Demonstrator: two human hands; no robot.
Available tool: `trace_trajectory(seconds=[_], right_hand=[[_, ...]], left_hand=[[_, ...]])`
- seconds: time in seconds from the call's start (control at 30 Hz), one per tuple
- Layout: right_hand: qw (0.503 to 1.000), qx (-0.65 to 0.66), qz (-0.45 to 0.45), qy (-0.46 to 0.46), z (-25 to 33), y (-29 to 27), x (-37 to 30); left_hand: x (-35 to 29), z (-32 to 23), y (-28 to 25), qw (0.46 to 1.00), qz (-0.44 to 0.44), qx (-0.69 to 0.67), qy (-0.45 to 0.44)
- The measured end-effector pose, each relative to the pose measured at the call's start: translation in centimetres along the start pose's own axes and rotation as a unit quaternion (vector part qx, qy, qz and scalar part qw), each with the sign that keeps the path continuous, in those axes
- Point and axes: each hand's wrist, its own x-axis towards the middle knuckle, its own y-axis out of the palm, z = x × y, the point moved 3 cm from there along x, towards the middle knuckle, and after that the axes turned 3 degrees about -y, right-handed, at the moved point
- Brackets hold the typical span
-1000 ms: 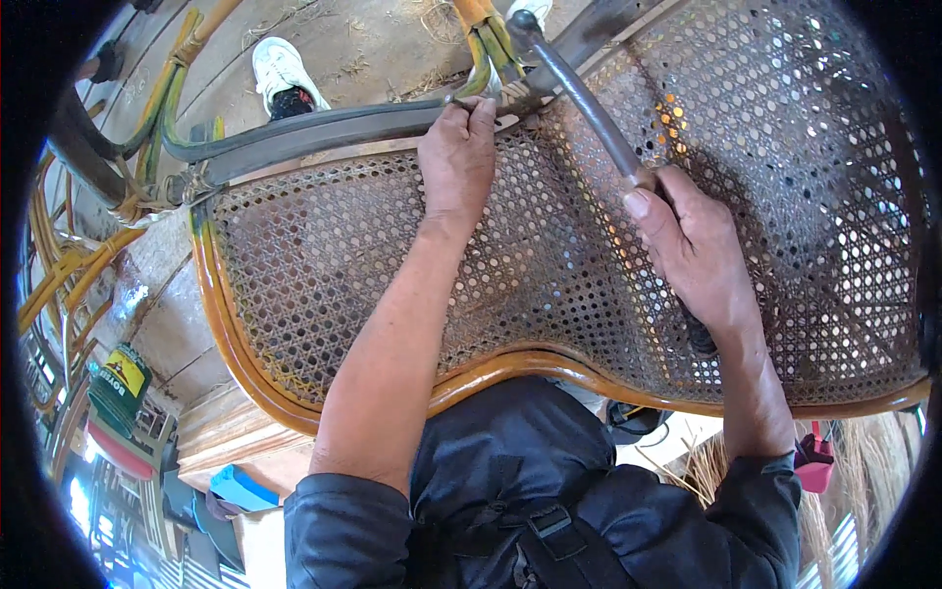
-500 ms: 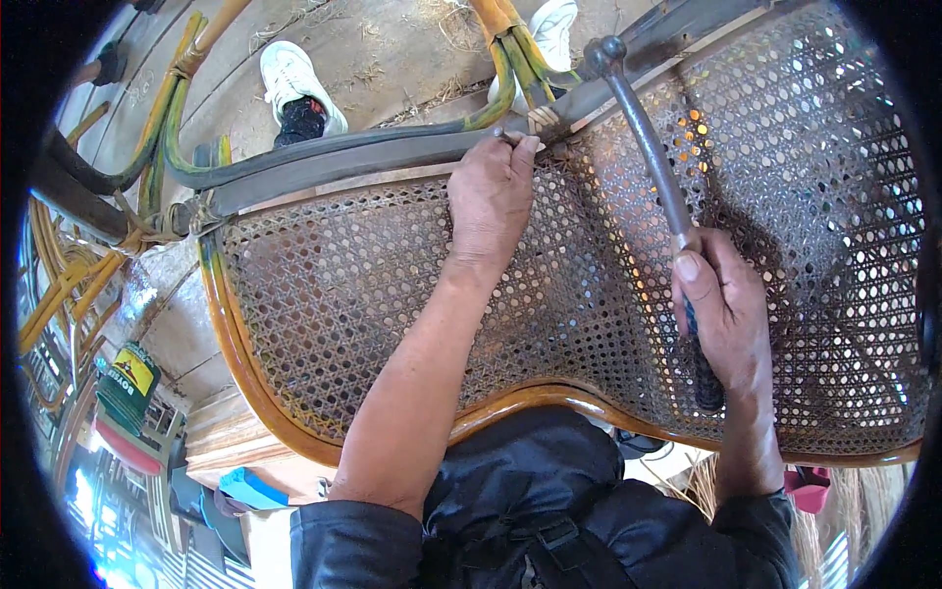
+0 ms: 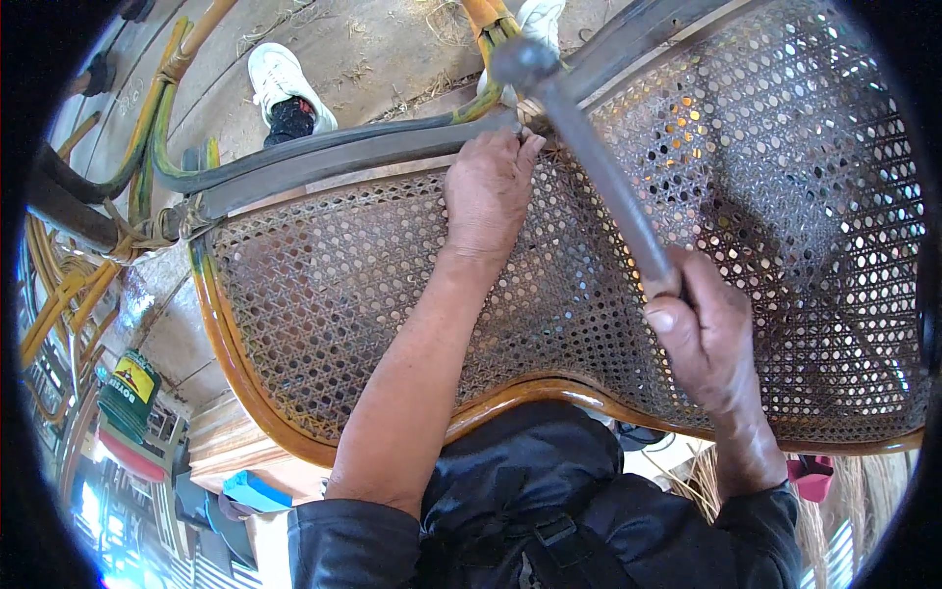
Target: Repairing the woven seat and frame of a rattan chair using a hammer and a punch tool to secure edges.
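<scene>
Two bare hands: the right hand [image 3: 708, 329] and the left hand [image 3: 488, 191] are held over a woven cane panel [image 3: 353, 275], both forearms being stretched across it.
Hammer [image 3: 607, 184]: its handle is gripped by the closed right fingers; the shaft is slanted up and leftward over the panel, seemingly so that swing room is left for the blurred head.
Left grip: the fingers are curled closed at a dark rail [image 3: 334, 165], near the hammer's head; whether anything small is pinched there cannot be told.
Near edge: a glossy brown rim [image 3: 535, 390] is set against dark clothing [image 3: 520, 452], apparently so that the far edge is kept within reach.
Far edge: the rail is run alongside the cane and bound at its left by fibre ties [image 3: 193, 211], presumably for firmness.
Beyond: a white shoe [image 3: 280, 79] is seen on plank flooring [image 3: 378, 64].
</scene>
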Motion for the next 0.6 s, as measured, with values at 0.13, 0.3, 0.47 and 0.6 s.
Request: trace_trajectory(seconds=[0.13, 0.3, 0.47, 0.6], right_hand=[[0.987, -0.045, 0.124, 0.087, -2.4, 1.2, 0.9], [0.987, 0.109, -0.004, 0.115, -3.0, 1.4, -0.8], [0.968, 0.193, -0.046, 0.152, -4.5, 2.5, -1.2], [0.965, 0.228, -0.044, 0.122, -4.6, 3.2, -1.6]], left_hand=[[-0.4, 0.8, 0.4, 0.998, -0.023, -0.058, 0.016], [1.7, -0.3, -2.9, 0.988, 0.089, -0.076, -0.098], [-0.7, -0.4, -6.0, 0.984, 0.167, 0.065, 0.023], [-2.1, -1.1, -6.8, 0.980, 0.158, 0.049, 0.114]])
